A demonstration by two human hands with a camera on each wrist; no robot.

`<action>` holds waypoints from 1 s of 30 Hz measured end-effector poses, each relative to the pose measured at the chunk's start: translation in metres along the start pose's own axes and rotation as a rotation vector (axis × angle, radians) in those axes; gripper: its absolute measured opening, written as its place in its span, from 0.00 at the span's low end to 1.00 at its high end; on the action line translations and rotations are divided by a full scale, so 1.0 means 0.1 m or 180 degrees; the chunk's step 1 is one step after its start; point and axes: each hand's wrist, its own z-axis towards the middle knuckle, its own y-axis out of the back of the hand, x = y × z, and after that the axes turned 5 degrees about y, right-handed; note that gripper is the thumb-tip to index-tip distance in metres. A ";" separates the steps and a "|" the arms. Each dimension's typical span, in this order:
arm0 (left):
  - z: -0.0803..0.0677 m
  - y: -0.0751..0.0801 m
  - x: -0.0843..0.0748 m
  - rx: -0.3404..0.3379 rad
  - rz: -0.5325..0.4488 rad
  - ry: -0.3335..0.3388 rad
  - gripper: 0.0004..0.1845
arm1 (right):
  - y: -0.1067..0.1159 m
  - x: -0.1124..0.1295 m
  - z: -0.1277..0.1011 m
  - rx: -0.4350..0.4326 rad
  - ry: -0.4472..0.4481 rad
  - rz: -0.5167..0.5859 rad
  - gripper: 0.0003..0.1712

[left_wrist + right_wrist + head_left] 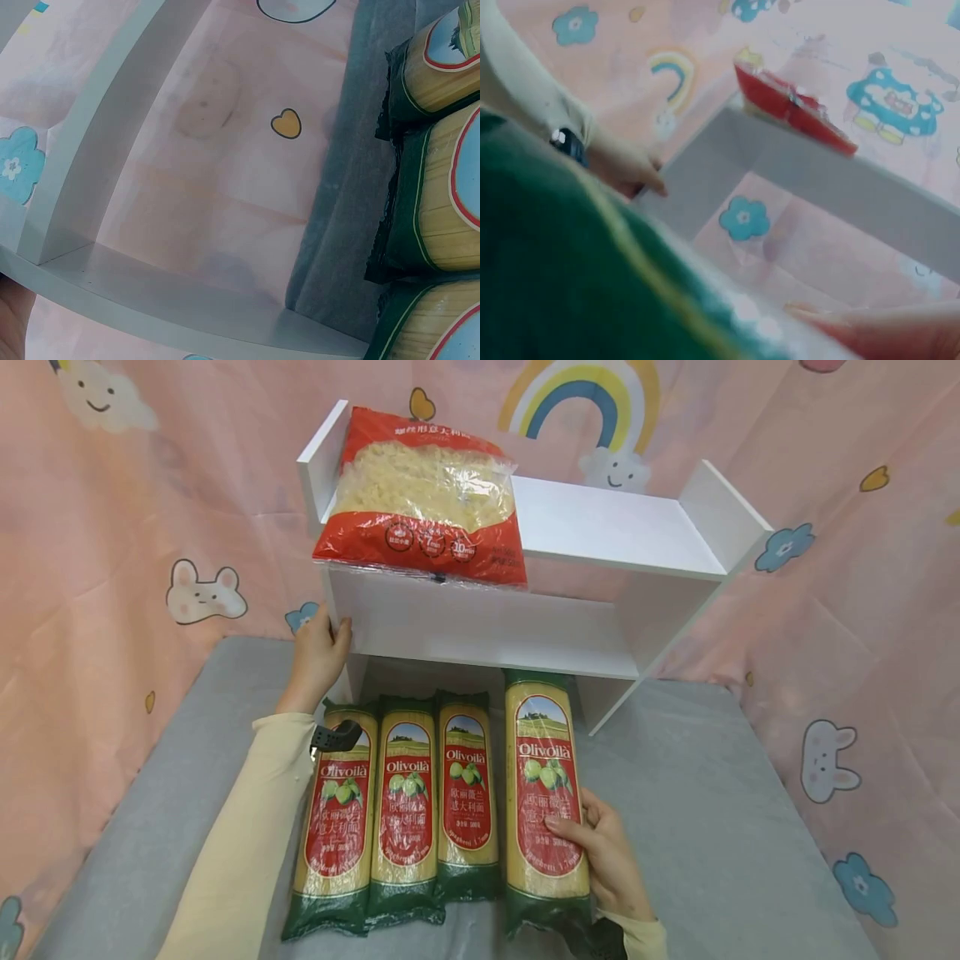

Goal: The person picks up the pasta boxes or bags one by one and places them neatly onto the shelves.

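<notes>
— head view, and we see the right hand point(611, 860) gripping the rightmost spaghetti pack point(546, 793), fingers curled over its label, thumb side along its edge. the pack lies flat on the grey mat point(712, 810), its top end just under the white shelf point(600, 527).

— and the left hand point(318, 656)? we see it holding the shelf's left upright, thumb on the front face, fingers wrapped behind.

— three more spaghetti packs point(408, 810) lie side by side between the two arms, touching each other, slightly apart from the held one.

— up top, we spot a red bag of short pasta point(423, 497) resting on the upper board, overhanging its front edge.
</notes>
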 end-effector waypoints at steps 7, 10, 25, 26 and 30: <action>-0.01 0.00 0.00 -0.0005 0.0025 -0.0006 0.10 | -0.01 0.06 -0.11 -0.0020 0.0031 0.0000 0.23; 0.00 0.00 0.01 -0.0023 -0.0031 -0.0013 0.09 | -0.01 0.09 -0.15 -0.0016 0.0072 0.0027 0.25; -0.01 0.01 0.03 -0.0028 -0.0022 -0.0018 0.09 | -0.04 0.37 -0.28 0.0152 0.0327 -0.0147 0.22; -0.01 0.00 0.02 -0.0017 -0.0018 -0.0009 0.10 | -0.04 0.39 -0.28 0.0157 0.0336 -0.0147 0.22; -0.01 0.00 0.00 0.0022 -0.0006 0.0010 0.11 | -0.05 0.47 -0.30 0.0195 0.0396 -0.0171 0.22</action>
